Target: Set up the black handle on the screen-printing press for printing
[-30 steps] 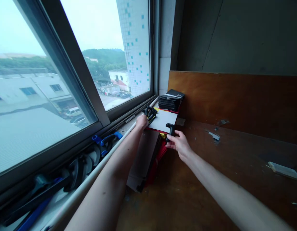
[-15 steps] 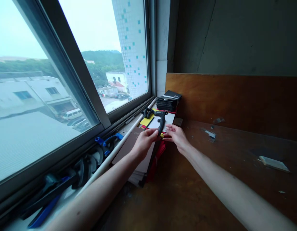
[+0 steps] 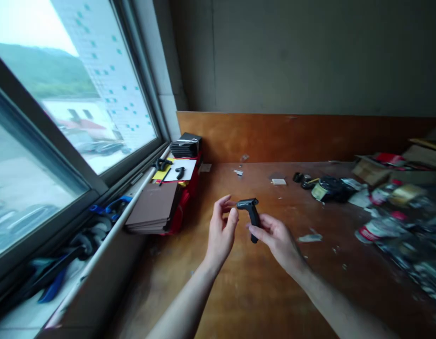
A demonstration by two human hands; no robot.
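1. Filling the lower half of the view, the brown surface [image 3: 263, 301] runs back to an upright orange-brown board [image 3: 274, 139], with a dark grey wall [image 3: 291, 56] above it.
2. At the left, a window [image 3: 108, 94] slants away; below it a white rail [image 3: 136, 200] runs along the sill, with blue and black tools lying behind it.
3. On the right of the surface sits clutter, partly blurred: a cardboard box [image 3: 371, 169], a bottle with a red cap [image 3: 375, 230] and dark items.
4. Beside the rail lies a stack of brown boards [image 3: 152, 205], well apart from the hands.
5. The right hand [image 3: 274, 238] is closed round the handle of a black pistol-shaped tool [image 3: 253, 216], thumb on the near side.
6. The left hand [image 3: 223, 226] is half curled, thumb apart from the fingers, with nothing seen in its grasp; whether its fingertips touch the tool's head I cannot tell.
7. A banded black stack [image 3: 186, 145] stands in the far left corner.
8. The tool is held above the surface between the hands, handle downward, head toward the left hand.
9. A small black angled piece [image 3: 180, 173] rests on a white sheet [image 3: 190, 164] near the black stack.
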